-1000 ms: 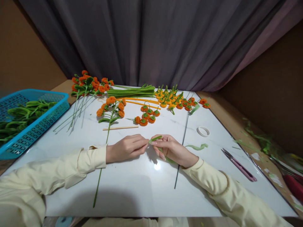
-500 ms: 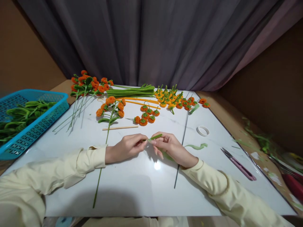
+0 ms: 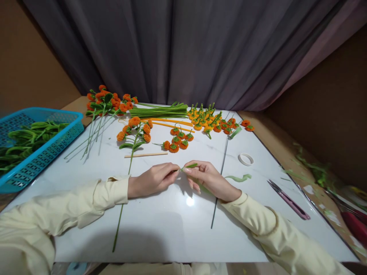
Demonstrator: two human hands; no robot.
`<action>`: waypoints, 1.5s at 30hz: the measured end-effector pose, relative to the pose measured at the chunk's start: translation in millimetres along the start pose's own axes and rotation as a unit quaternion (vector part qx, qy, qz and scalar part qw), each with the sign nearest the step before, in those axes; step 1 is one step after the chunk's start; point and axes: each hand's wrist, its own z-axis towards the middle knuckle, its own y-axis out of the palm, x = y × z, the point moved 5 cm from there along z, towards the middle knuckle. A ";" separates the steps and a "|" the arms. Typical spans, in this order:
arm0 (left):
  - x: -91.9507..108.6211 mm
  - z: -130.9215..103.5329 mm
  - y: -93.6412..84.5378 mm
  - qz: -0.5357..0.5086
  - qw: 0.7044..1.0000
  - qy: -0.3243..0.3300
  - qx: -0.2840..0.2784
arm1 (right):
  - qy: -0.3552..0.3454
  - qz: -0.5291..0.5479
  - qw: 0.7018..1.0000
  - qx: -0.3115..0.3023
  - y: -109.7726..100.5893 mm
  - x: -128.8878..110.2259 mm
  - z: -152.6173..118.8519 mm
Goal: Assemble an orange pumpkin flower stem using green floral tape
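Observation:
At the middle of the table [image 3: 172, 236], my left hand [image 3: 157, 178] and my right hand [image 3: 208, 178] meet fingertip to fingertip. Between them is a short green pipe-cleaner piece [image 3: 192, 165], its fuzzy end pointing right across my right fingers. My left thumb and forefinger pinch its thin end, which they mostly hide. My right thumb presses on it too, the other fingers loosely curled. A pale green tape strip [image 3: 239, 178] trails out from beneath my right hand. An orange pipe-cleaner flower spray [image 3: 134, 133] lies with its stem passing beneath my left forearm.
Orange flower heads [image 3: 175, 141], a wooden stick [image 3: 146, 155], green stems [image 3: 159, 111] and yellow heads [image 3: 200, 118] lie beyond my hands. A blue basket [image 3: 43, 154] of leaves stands left. On the right are a white tape ring [image 3: 246, 159], thread snips [image 3: 288, 199] and a dark rod [image 3: 214, 214].
Both hands keep nearly the same place and pinch. The green piece has turned slightly in my fingers, and less of it shows between them.

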 end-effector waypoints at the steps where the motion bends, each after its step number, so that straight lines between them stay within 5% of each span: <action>1: 0.8 0.0 0.2 0.001 1.000 0.007 -0.006 | -0.002 0.001 1.000 -0.003 0.8 -0.3 0.2; 18: 3.2 0.8 1.7 0.004 1.000 0.002 -0.025 | -0.012 -0.001 1.000 -0.019 0.5 1.4 0.7; 24: 0.1 -1.0 3.3 -0.026 0.999 -0.018 -0.027 | -0.055 -0.120 0.991 0.012 -1.1 -4.2 -3.6; 28: -3.9 -3.3 6.0 -0.056 0.996 -0.049 -0.052 | -0.112 -0.252 0.961 0.032 -3.5 -9.7 -6.7; 32: -8.2 -2.5 8.6 -0.150 0.980 -0.102 -0.084 | -0.221 -0.399 0.889 0.028 -2.7 -15.8 -10.9; 35: -13.8 -0.8 12.4 -0.265 0.936 -0.194 -0.127 | -0.337 -0.497 0.799 0.019 0.9 -18.4 -16.2; 39: -18.7 -0.6 18.6 -0.416 0.832 -0.322 -0.178 | -0.496 -0.585 0.642 0.000 10.7 -21.0 -28.1; 42: -19.6 -1.8 23.5 -0.526 0.742 -0.372 -0.187 | -0.552 -0.647 0.526 -0.014 18.8 -22.3 -35.2; 45: -21.1 -3.5 27.8 -0.595 0.673 -0.395 -0.191 | -0.562 -0.677 0.475 -0.020 23.6 -25.2 -38.4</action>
